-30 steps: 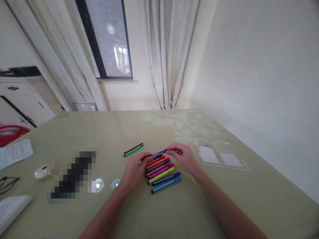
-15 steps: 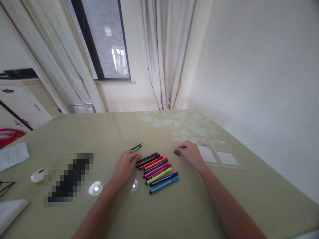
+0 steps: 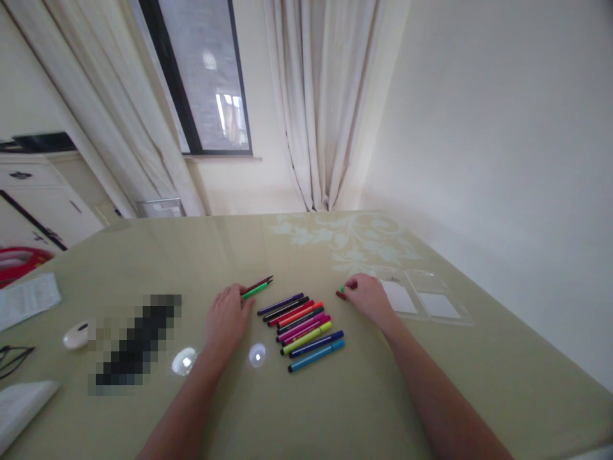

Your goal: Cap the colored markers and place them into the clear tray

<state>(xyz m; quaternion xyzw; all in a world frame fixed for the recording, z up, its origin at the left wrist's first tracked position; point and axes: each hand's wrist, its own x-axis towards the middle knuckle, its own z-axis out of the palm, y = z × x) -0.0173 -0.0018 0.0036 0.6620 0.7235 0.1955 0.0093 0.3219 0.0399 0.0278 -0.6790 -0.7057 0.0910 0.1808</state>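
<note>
On the table (image 3: 335, 409): a glossy olive-green top with a pale floral print toward its far end, seen from above the person's forearms.
Row of markers (image 3: 301, 324): eight capped pens lying side by side at a slant between the two hands, running purple, black, red-orange, dark green, magenta, yellow-green, navy and light blue, near to far reversed.
Clear plastic case (image 3: 421, 300): open flat, just beyond the right hand.
Left hand (image 3: 225, 319): palm down, fingers bent loosely, fingertips touching the near end of two uncapped pens; whether it pinches them cannot be told.
Two uncapped pens (image 3: 257, 287): one green, one dark red, lying together, apart from the row.
Right hand (image 3: 366, 297): curled fingers closed over two small caps.
Caps (image 3: 341, 293): one green, one red, at the fingertips on the tabletop.
</note>
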